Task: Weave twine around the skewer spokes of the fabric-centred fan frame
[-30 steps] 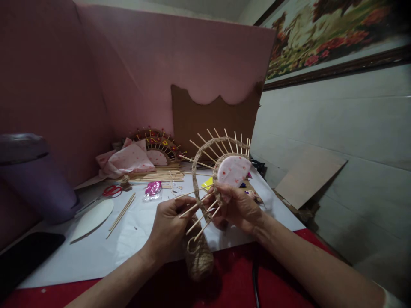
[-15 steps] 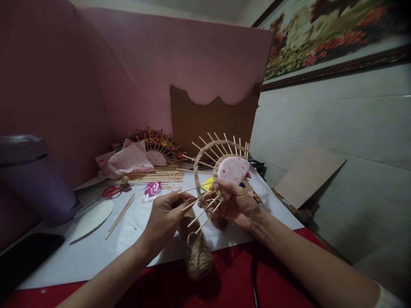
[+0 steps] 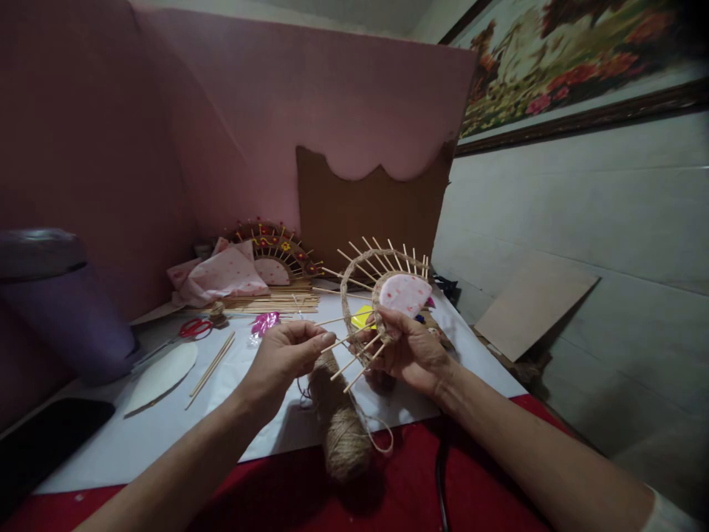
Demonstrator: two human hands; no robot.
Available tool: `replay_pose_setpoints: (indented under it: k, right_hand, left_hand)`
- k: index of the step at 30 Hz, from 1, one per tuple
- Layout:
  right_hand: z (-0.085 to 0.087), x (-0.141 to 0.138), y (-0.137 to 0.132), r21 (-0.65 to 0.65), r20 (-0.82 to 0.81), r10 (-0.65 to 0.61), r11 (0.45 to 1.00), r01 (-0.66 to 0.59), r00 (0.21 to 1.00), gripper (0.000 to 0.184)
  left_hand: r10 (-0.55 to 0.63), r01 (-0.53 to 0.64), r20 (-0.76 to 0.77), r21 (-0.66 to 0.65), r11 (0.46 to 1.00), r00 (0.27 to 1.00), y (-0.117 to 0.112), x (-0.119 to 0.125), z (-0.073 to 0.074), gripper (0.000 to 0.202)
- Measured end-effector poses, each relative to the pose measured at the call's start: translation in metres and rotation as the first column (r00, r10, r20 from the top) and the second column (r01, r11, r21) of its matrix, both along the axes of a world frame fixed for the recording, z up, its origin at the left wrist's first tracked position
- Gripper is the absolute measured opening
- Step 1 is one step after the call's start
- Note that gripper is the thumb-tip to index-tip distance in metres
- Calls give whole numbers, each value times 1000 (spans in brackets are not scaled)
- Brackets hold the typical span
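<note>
My right hand [image 3: 413, 351] grips a half-round fan of thin wooden sticks, its woven jute bands [image 3: 344, 292] set around a pale pink spotted fabric half-disc [image 3: 405, 293]. My left hand [image 3: 293, 346] is closed in a pinch beside the lower left stick ends, on what looks like a strand of jute twine; the strand is mostly hidden by the fingers. Below the fan lies a long roll of jute twine [image 3: 342, 428] across the table's front edge, with a loose loop of twine curving out at its right.
Red-handled scissors [image 3: 195, 329], a white oval piece [image 3: 162, 378], loose sticks [image 3: 211, 369] and a purple tumbler [image 3: 60, 310] are at left. Behind lie a stick bundle [image 3: 266, 301], pink fabric [image 3: 221, 273] and a decorated fan [image 3: 285, 247]. Brown cardboard [image 3: 371, 210] leans at the back.
My left hand has shifted slightly left, away from the stick ends. The fan has tilted and moved slightly right. A loop of twine now hangs out to the roll's right.
</note>
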State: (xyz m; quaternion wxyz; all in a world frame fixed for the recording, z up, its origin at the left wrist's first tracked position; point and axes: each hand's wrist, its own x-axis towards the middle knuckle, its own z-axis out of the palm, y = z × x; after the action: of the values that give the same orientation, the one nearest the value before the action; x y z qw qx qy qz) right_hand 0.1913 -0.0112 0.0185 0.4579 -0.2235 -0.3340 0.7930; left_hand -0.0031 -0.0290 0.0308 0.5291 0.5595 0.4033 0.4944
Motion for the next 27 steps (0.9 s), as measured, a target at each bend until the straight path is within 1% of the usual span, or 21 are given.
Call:
replay_pose_setpoints:
  k: [2, 5, 8, 11, 16, 19, 23, 27]
  right_hand:
    - [-1, 0, 1, -5, 18, -5, 1000, 5, 1000, 18]
    - [-2, 1, 1, -8, 42, -12, 1000, 13, 999, 19]
    - [-2, 0, 1, -20, 47, -21, 1000, 22, 999, 20]
    - [-3, 0, 0, -22, 45, -31, 999, 32, 999, 19]
    - [-2, -1, -1, -25, 39, -45, 999, 46, 998, 17]
    - [-2, -2, -1, -19, 46, -39, 999, 40, 998, 17]
    - [-3, -1, 2, 1, 43, -22, 1000, 22, 999, 20]
    - [-6, 1, 6, 12, 42, -33, 999, 32, 999, 21]
  left_hand:
    - [-106, 109, 57, -62, 992, 993, 1, -4, 2, 22]
    - [-206, 221, 129, -118, 968, 970, 2, -7, 2, 24]
    - [-254, 283, 196, -142, 948, 947, 1, -6, 0, 22]
    - [-276, 316, 228, -162, 935, 934, 0, -5, -1, 15]
    - [-289, 331, 229, -172, 928, 929, -1, -3, 0, 14]
    - [-290, 322, 197, -155, 934, 936, -2, -3, 1, 15]
    - [-212, 228, 124, -131, 965, 969, -2, -2, 2, 14]
    - [-152, 165, 106, -127, 978, 983, 0, 0, 0, 16]
